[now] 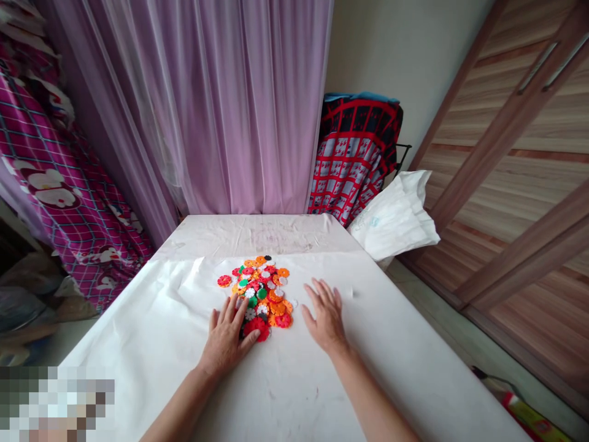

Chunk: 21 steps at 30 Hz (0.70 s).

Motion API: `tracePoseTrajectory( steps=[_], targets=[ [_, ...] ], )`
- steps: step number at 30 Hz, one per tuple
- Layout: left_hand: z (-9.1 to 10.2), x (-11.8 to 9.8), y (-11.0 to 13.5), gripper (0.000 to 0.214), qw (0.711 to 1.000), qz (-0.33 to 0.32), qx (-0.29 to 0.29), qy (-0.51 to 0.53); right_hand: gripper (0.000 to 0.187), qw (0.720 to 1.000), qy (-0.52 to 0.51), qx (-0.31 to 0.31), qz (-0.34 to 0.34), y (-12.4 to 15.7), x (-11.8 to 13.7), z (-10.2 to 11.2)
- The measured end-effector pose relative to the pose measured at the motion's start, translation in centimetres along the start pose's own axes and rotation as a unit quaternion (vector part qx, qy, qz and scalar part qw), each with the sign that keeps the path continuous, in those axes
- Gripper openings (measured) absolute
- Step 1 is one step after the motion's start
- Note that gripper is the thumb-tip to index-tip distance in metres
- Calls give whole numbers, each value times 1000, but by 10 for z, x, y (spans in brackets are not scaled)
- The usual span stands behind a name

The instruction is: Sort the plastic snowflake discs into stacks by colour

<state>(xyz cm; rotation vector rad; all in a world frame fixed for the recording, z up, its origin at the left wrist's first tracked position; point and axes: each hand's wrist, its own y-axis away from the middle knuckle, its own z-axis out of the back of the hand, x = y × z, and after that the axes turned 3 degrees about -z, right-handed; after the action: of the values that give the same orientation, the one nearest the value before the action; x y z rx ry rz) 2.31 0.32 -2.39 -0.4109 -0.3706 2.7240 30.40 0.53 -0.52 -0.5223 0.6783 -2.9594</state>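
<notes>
A pile of small round plastic discs [261,291], red, orange, green and white, lies near the middle of a white-covered table [294,380]. My left hand [226,336] rests flat on the cloth at the pile's near left edge, fingers spread and touching the closest red discs. My right hand [324,316] lies flat just right of the pile, fingers stretched out, a small gap between it and the discs. Neither hand holds anything.
Purple curtains [221,104] hang behind the table. A red patterned blanket [354,153] drapes over a chair at the back right, with a white bag [396,215] beside it. A wooden wardrobe [519,166] fills the right; pink patterned bedding [59,184] is on the left.
</notes>
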Motion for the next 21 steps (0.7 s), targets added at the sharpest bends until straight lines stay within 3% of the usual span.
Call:
tracePoseTrajectory(
  steps=[3, 5, 7, 10, 15, 18, 21],
  targets=[
    [0, 0, -11, 74, 1000, 4, 13, -3, 58, 969, 91, -27, -226, -8, -63, 20],
    [-1, -2, -19, 76, 1000, 10, 26, -9, 62, 951, 121, 23, -283, -22, -90, 23],
    [-1, -5, -26, 78, 999, 17, 35, -18, 62, 946, 131, 78, -287, -41, -98, 17],
    [-2, -9, -34, 75, 998, 38, 28, -34, 59, 963, 102, 129, -212, -70, -77, -5],
    [-2, -13, -45, 75, 995, 97, 14, -38, 48, 987, -16, 142, -74, -92, -1, -49],
    [-2, -6, -47, 65, 992, 119, -30, -11, 44, 980, -148, 130, 15, -92, 33, -67],
    [-2, 13, -51, 56, 986, 140, -91, 19, 43, 967, -237, 95, 18, -101, 45, -75]
  ],
)
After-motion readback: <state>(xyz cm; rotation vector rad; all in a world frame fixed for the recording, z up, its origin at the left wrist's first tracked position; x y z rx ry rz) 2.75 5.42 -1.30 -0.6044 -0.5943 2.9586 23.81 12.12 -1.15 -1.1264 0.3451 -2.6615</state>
